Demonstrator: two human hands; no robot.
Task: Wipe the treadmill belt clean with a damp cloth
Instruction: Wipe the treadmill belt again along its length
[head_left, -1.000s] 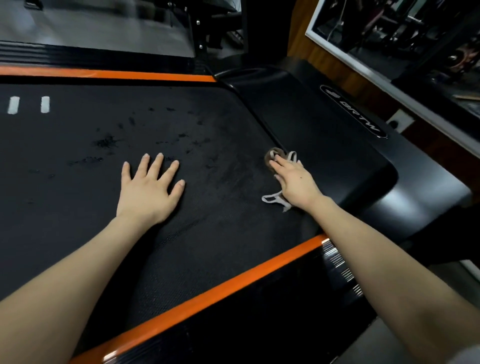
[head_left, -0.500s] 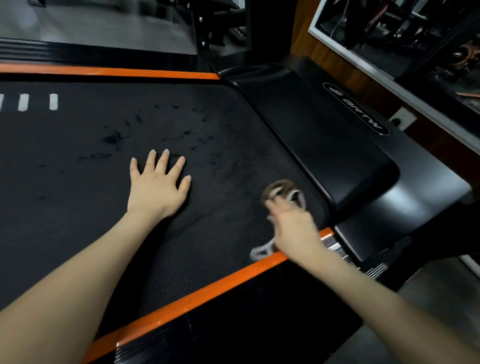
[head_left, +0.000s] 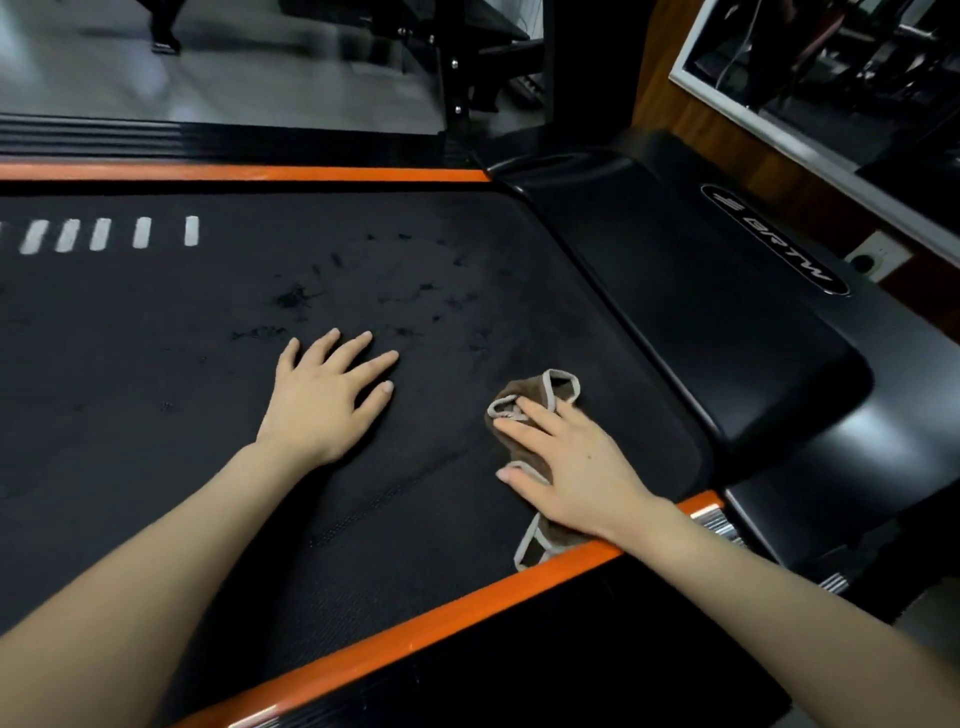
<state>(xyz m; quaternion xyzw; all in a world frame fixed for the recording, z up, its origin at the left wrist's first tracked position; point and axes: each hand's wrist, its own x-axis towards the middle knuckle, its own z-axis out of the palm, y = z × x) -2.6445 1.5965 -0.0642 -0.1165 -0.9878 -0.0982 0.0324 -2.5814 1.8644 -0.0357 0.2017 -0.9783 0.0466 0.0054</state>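
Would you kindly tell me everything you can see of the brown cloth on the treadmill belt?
The cloth is brown, soft-looking fabric with pale edging, crumpled into a bunch. It lies on the black belt beside the orange rail. The right hand presses on its middle with straight fingers; one end shows beyond them, the other by the wrist. Dampness cannot be judged.

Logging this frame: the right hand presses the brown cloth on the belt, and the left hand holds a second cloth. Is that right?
Not quite. The head view shows the left hand holding nothing; it lies flat, fingers spread, on the bare belt. The right hand does press the brown cloth.
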